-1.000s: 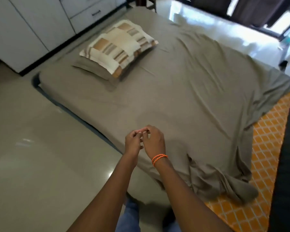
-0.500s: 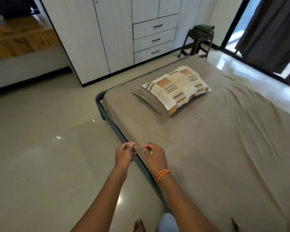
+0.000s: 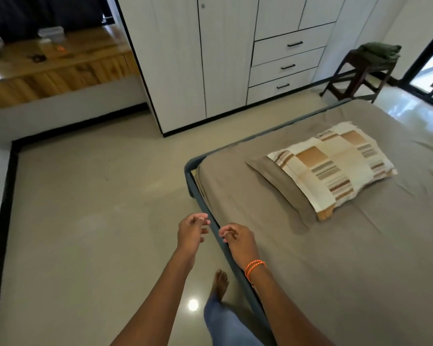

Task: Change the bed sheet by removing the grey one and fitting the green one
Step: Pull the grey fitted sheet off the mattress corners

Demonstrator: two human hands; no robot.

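Glossy beige floor (image 3: pixel 85 208) left; white wardrobe (image 3: pixel 210 58) behind; low bed frame (image 3: pixel 189 176) right, grey sheet (image 3: pixel 335 258) spread across the mattress, patterned pillow (image 3: pixel 335 166) near its head edge. Folded green sheet (image 3: pixel 379 51) on a dark stool (image 3: pixel 360 76) by the bed's far corner. Left hand (image 3: pixel 191 232) and right hand (image 3: pixel 239 239) above the near edge, fingers loosely curled, holding nothing

A pillow (image 3: pixel 335 168) lies on the bed (image 3: pixel 310 245), the wardrobe (image 3: pixel 223 53) behind it.
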